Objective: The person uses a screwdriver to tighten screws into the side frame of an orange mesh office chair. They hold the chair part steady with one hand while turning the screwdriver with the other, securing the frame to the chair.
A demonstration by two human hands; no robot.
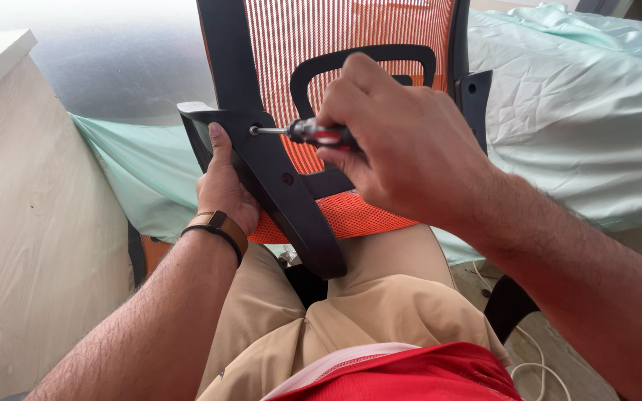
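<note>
Driving a screw through the head view: the right hand (395, 148) is closed around a red-and-black-handled screwdriver (313, 134), its metal shaft running leftward from the fingertips to a screw head (253, 130) in the upper hole of a curved black plastic armrest bracket (276, 186). The left hand (221, 193) grips that bracket from behind — fingers hidden around the back, thumb (218, 145) pressed flat on its face just left of the screw. A second hole (287, 179) sits empty lower on the bracket, below the right fingers. Behind both hands rises the orange mesh chair back with black frame (351, 30), the bracket resting over the person's knees in tan trousers (380, 297). To do this well, I judge, the shaft should stay square to the bracket face, pressure should go along its axis, and the left thumb should keep clear of the tip — a slip would run straight toward it.
</note>
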